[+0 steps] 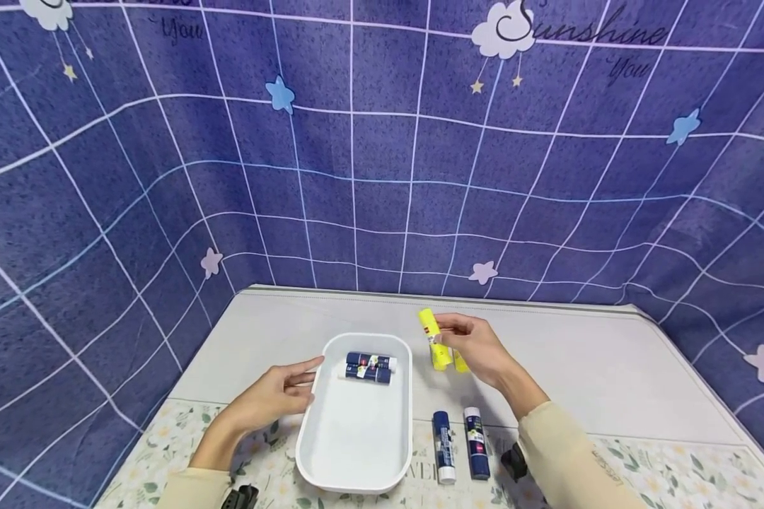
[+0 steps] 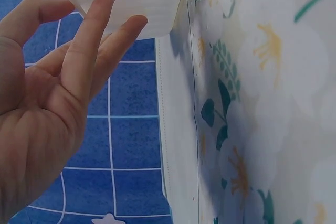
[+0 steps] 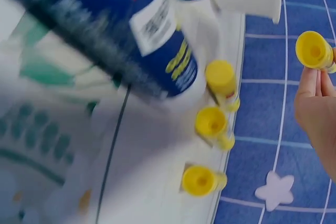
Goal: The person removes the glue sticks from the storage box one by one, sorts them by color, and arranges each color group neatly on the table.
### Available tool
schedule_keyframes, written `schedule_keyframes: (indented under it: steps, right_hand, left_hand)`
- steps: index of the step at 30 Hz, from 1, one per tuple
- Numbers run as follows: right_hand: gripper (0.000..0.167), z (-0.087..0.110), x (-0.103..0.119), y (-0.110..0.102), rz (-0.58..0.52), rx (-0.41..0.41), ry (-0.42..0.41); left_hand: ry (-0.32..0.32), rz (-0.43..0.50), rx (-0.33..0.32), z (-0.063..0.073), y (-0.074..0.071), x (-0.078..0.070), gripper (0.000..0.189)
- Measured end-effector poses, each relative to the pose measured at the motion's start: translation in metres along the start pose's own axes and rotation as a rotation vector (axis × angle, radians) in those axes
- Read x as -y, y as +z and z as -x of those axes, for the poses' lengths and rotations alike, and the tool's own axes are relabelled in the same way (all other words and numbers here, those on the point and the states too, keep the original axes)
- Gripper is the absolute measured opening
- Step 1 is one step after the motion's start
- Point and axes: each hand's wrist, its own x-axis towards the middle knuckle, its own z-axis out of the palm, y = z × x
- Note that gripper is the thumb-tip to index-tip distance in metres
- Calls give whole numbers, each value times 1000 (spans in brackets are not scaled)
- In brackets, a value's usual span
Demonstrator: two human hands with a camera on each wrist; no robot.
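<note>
My right hand [image 1: 480,350] pinches a yellow glue stick [image 1: 429,324] between thumb and fingers, raised over the back of the table; its round end [image 3: 313,49] shows in the right wrist view. Other yellow glue sticks [image 3: 211,121] stand on the table below it, partly hidden by the hand in the head view. My left hand [image 1: 270,396] touches the left side of a white tray [image 1: 354,452] with fairly straight fingers [image 2: 86,51]. Inside the tray, two navy glue sticks [image 1: 364,372] lie side by side near its far end.
Two more navy glue sticks, one with its white end near me [image 1: 443,447] and one with its white end away [image 1: 476,442], lie right of the tray. A floral cloth [image 1: 668,466] covers the table's near part. A purple grid curtain [image 1: 382,155] hangs behind.
</note>
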Motion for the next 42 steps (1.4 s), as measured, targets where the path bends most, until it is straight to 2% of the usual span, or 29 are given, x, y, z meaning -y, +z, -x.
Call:
schedule_keyframes:
  steps: [10,16,21,27,42]
  right_hand:
    - [46,2,-11,-34,-56,-146,48]
    - [49,5,-14,-42,-82,-189,86]
    - [51,6,-17,-53,-100,-213,79]
    - [53,9,-22,-67,-125,-231,74]
    - [55,16,-40,-99,-93,-318,101]
  left_hand:
    - [-10,-8,-6,-2,-1,5,74]
    - [-7,-9,-13,3,-2,3,74]
    - [-12,-12,-23,1,-2,3,72]
    - [9,-23,-16,-1,-2,3,73]
    - [14,8,-4,-1,-2,4,73]
